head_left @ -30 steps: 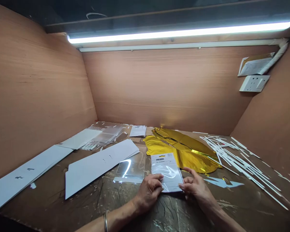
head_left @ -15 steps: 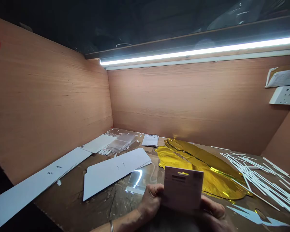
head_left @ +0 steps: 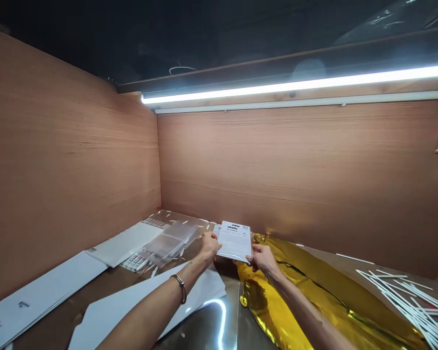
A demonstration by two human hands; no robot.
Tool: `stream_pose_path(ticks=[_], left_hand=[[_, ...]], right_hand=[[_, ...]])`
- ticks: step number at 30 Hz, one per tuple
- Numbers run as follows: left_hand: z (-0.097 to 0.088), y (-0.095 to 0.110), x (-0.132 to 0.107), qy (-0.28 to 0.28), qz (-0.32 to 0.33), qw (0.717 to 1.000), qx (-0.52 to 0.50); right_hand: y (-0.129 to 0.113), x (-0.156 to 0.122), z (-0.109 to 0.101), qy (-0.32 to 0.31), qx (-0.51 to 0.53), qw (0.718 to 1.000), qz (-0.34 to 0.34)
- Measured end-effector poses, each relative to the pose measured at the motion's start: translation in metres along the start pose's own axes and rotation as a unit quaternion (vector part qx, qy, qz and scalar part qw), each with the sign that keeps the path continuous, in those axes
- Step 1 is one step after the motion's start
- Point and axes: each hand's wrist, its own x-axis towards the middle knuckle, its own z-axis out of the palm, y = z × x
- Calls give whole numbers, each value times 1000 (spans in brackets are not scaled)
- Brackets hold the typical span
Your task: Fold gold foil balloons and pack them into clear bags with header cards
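Both arms reach far forward over the table. My left hand [head_left: 209,245] pinches the left edge of a white printed packet [head_left: 235,241], and my right hand [head_left: 263,258] pinches its lower right corner. The packet is held just above the back of the table, near the rear wall, with its printed side facing me. Gold foil balloons [head_left: 295,291] lie flat under and to the right of my right arm. A metal bangle sits on my left wrist.
White card sheets [head_left: 127,311] lie at the left and centre of the brown table. Clear plastic bags [head_left: 170,243] rest at the back left. Several white sticks [head_left: 412,301] are scattered at the right. Wooden walls enclose three sides, and a light strip runs overhead.
The packet was on the table near me, then was lifted with both hands and carried forward to the back of the table. The camera view tilted up.
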Motion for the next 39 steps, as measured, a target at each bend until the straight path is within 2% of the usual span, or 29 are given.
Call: stream_pose_path(ticks=[3, 6, 11, 14, 16, 19, 21, 24, 26, 29, 32, 35, 39], left_hand=[[3, -6, 38, 14, -1, 997, 81], [8, -13, 64, 25, 3, 987, 161], [14, -21, 76, 27, 34, 960, 275], [14, -20, 70, 25, 73, 944, 322], [12, -15, 63, 30, 110, 934, 338], [16, -5, 46, 36, 178, 921, 345], [26, 2, 27, 29, 244, 905, 347], [54, 12, -14, -21, 351, 876, 331], [80, 17, -47, -89, 415, 851, 309], [121, 19, -93, -181, 485, 804, 293], [152, 15, -125, -253, 516, 768, 283], [166, 11, -140, -292, 496, 765, 287], [169, 11, -143, -309, 467, 777, 287]], right_hand=[[6, 40, 12, 5, -88, 996, 6], [12, 64, 23, 24, -170, 985, 5], [17, 75, 39, 53, -255, 965, -10], [18, 65, 24, 55, -273, 959, -45], [22, 47, -5, 66, -278, 955, -75], [42, -1, -73, 90, -288, 948, -103], [67, -41, -125, 99, -298, 945, -94], [115, -95, -188, 114, -309, 943, -53], [146, -117, -210, 118, -309, 943, -33], [179, -131, -218, 126, -301, 945, -39], [191, -130, -211, 146, -301, 940, -69], [189, -128, -207, 168, -328, 925, -96], [180, -129, -206, 192, -383, 895, -123]])
